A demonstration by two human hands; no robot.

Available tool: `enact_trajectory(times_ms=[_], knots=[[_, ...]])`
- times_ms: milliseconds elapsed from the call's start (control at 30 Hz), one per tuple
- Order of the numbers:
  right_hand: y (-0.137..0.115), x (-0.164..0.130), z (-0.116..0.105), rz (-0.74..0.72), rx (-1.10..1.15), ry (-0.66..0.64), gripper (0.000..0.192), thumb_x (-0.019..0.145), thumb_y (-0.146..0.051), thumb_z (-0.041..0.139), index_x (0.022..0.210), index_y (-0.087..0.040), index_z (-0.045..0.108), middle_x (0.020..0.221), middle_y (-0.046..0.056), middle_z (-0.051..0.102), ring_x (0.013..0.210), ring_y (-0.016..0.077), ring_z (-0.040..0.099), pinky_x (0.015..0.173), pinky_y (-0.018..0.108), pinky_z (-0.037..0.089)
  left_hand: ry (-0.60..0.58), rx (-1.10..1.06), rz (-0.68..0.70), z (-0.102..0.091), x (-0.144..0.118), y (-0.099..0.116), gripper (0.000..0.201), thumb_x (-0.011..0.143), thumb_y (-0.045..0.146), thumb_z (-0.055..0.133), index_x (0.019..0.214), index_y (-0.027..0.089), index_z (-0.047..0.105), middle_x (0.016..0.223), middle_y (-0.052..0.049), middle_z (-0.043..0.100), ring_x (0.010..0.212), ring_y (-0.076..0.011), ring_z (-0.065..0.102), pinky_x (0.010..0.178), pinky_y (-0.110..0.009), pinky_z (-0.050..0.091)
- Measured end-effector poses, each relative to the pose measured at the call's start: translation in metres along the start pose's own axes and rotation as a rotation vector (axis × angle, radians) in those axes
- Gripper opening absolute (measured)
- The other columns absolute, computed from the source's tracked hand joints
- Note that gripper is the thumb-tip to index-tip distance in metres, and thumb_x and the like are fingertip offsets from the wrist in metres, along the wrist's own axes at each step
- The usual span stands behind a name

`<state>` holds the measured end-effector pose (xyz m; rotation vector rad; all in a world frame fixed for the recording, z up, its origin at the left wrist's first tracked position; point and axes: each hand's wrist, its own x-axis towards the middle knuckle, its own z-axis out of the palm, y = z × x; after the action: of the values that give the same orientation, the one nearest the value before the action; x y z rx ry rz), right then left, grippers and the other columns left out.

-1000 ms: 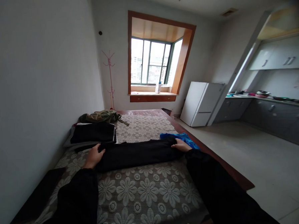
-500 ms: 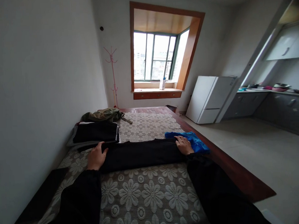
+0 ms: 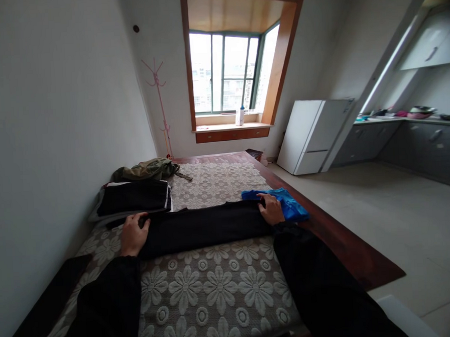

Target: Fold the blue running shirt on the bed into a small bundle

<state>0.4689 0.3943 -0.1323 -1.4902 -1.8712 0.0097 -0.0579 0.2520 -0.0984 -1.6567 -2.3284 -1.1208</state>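
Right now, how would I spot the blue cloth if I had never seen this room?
Start at the wide platform covered by a grey lace cloth with white flowers. Follow the long black folded garment lying across it to the end under the right hand. The crumpled bright blue cloth lies there by the wooden edge, the only vivid colour among dark clothes.

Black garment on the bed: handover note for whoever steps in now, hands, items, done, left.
Left hand: flat on the left end of the long black folded garment, whether gripping cannot be told.
Right hand: resting on its right end, beside the crumpled blue cloth.
The garment lies crosswise on the floral lace bedspread.
Done: it is folded into a narrow strip; a stack of dark folded clothes sits behind the left hand, olive bag beyond.
Left: the strip likely needs folding shorter; blue cloth is unfolded.
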Motion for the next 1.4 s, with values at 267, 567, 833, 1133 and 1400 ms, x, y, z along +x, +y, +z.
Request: enact_trajectory(times_ms=[267, 567, 833, 1133, 1400], knots=[[0.002, 0.002, -0.002, 0.045, 0.054, 0.071, 0.022, 0.09, -0.028, 0.05, 0.099, -0.022, 0.068, 0.108, 0.01, 0.073, 0.106, 0.0304, 0.062, 0.101, 0.048, 0.041, 0.026, -0.072, -0.021, 0.002, 0.002, 0.0, 0.025, 0.08, 0.036, 0.056, 0.097, 0.021, 0.066, 0.109, -0.012, 0.065, 0.103, -0.0293, 0.065, 0.1, -0.044, 0.052], [-0.002, 0.008, -0.008, 0.119, 0.433, 0.142, 0.026, 0.083, -0.044, 0.055, 0.09, -0.023, 0.07, 0.099, 0.009, 0.075, 0.101, 0.031, 0.065, 0.1, 0.049, 0.046, 0.096, -0.277, -0.112, -0.007, -0.001, 0.014, 0.021, 0.075, 0.039, 0.058, 0.089, 0.025, 0.061, 0.092, -0.007, 0.07, 0.092, -0.028, 0.068, 0.092, -0.045, 0.053], [0.004, -0.009, -0.097, 0.051, 0.584, -0.043, 0.038, 0.08, -0.059, 0.064, 0.083, -0.023, 0.072, 0.084, 0.004, 0.072, 0.082, 0.0245, 0.066, 0.082, 0.04, 0.054, 0.049, -0.601, -0.114, -0.079, -0.021, 0.039, 0.034, 0.067, 0.052, 0.066, 0.086, 0.025, 0.06, 0.086, -0.003, 0.068, 0.092, -0.0261, 0.068, 0.092, -0.043, 0.055], [0.003, -0.002, -0.111, 0.138, 0.316, -0.293, 0.047, 0.088, -0.063, 0.053, 0.08, -0.021, 0.072, 0.063, 0.003, 0.065, 0.064, 0.02, 0.063, 0.067, 0.032, 0.051, -0.28, -0.48, -0.284, -0.093, -0.015, 0.014, 0.058, 0.069, 0.077, 0.054, 0.082, 0.022, 0.067, 0.063, -0.002, 0.065, 0.064, -0.0233, 0.067, 0.067, -0.039, 0.059], [0.007, 0.029, -0.045, 0.203, 0.079, -0.227, 0.031, 0.084, -0.05, 0.066, 0.07, -0.023, 0.07, 0.077, 0.006, 0.073, 0.077, 0.022, 0.069, 0.073, 0.031, 0.05, -0.245, -0.082, -0.197, -0.038, 0.009, 0.007, 0.036, 0.071, 0.057, 0.067, 0.08, 0.023, 0.073, 0.094, -0.014, 0.08, 0.1, -0.0382, 0.073, 0.085, -0.042, 0.053]])
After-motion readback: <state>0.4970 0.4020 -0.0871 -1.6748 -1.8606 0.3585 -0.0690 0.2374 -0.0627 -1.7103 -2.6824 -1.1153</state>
